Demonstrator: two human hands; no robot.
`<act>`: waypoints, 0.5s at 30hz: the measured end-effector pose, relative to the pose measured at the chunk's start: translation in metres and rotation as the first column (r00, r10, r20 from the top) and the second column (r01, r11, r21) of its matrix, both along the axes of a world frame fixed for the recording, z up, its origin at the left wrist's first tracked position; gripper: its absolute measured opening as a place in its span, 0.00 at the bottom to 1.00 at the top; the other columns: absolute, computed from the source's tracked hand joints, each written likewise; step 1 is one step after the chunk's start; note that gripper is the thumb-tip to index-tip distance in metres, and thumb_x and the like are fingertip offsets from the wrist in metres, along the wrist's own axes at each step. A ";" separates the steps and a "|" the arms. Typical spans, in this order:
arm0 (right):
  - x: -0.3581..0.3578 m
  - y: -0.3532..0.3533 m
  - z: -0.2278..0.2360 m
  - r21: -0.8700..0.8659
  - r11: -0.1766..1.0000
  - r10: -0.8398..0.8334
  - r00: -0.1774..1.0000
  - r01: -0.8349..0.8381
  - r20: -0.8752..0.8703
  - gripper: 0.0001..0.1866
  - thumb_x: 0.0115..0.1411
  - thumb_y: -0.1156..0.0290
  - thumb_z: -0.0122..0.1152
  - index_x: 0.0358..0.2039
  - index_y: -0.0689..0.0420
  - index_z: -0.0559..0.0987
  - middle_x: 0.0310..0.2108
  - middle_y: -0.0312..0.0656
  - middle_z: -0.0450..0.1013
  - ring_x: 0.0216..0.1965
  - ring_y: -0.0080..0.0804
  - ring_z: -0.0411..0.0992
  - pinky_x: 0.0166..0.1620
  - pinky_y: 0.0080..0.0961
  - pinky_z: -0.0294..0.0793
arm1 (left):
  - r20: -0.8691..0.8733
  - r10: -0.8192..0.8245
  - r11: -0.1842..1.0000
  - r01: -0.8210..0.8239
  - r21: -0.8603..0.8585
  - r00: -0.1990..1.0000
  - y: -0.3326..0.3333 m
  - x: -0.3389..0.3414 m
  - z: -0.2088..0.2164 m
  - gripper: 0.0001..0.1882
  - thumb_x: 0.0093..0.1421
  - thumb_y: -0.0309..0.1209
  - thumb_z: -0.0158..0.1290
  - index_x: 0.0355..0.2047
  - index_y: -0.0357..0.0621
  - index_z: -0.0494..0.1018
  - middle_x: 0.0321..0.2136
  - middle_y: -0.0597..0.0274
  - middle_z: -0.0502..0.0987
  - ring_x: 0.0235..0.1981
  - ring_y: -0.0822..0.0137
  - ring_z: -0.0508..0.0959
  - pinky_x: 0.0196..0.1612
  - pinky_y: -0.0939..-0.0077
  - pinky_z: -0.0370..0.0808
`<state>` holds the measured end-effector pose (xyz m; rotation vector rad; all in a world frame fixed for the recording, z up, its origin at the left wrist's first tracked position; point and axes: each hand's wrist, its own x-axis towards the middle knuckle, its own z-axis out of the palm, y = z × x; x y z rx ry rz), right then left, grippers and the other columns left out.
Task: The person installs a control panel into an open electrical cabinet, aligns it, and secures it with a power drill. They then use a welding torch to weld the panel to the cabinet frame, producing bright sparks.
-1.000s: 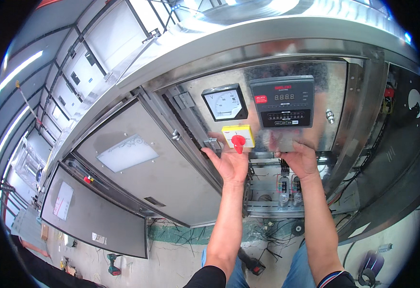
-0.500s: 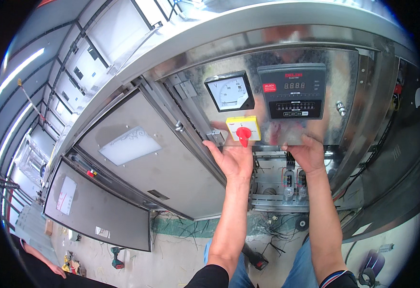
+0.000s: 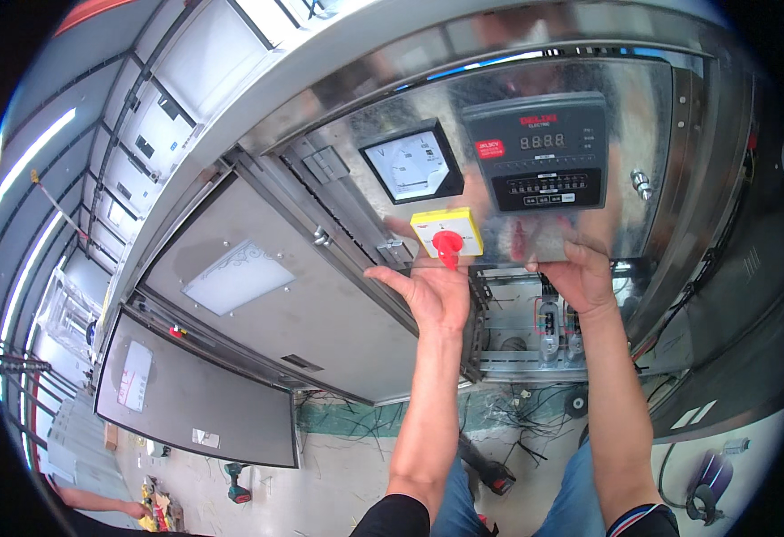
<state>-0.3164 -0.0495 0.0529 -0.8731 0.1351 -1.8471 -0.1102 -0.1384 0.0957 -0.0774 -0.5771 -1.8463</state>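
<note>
Rotary switch (image 3: 445,237): red knob on a white plate edged in yellow; its fine print was too small to read.
Metal panel (image 3: 508,231): silvery, smudged, reflective; it spread around the switch, mostly above and right.
Meter (image 3: 410,166): above and left of the switch; black frame, white dial with printed scale.
Display unit (image 3: 535,152): dark, right of the switch; red lettering on top, red label with white print at left.
Left hand (image 3: 434,291): below the switch, palm up, thumb splayed wide; fingertips hidden, contact could not be told.
Right hand (image 3: 584,276): lower right of the switch; thumb and fingers pinched the panel's bottom edge.
</note>
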 end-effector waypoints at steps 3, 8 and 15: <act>-0.001 0.003 0.003 0.013 1.000 -0.010 1.000 0.010 -0.013 0.11 0.62 0.72 0.62 0.44 0.59 0.84 0.46 0.44 0.80 0.45 0.40 0.78 0.47 0.50 0.78 | 0.091 0.057 0.998 -0.058 0.012 0.994 0.009 -0.005 0.007 0.65 0.43 0.83 0.48 0.70 0.49 0.57 0.70 0.58 0.62 0.69 0.59 0.63 0.70 0.55 0.63; 0.001 0.005 0.007 0.026 1.000 -0.002 1.000 0.003 -0.024 0.10 0.62 0.72 0.62 0.42 0.61 0.84 0.42 0.43 0.80 0.44 0.39 0.77 0.47 0.50 0.78 | 0.138 0.076 0.996 -0.082 0.037 0.988 0.003 -0.003 -0.001 0.72 0.41 0.85 0.46 0.72 0.40 0.52 0.70 0.54 0.61 0.69 0.58 0.63 0.70 0.55 0.64; 0.002 0.001 0.011 -0.021 1.000 0.004 1.000 -0.004 0.000 0.13 0.63 0.71 0.60 0.43 0.67 0.82 0.43 0.46 0.77 0.42 0.40 0.76 0.48 0.45 0.77 | 0.144 0.125 0.992 -0.128 0.015 0.982 0.003 -0.006 0.004 0.71 0.42 0.85 0.46 0.72 0.40 0.53 0.70 0.55 0.61 0.69 0.58 0.64 0.69 0.56 0.65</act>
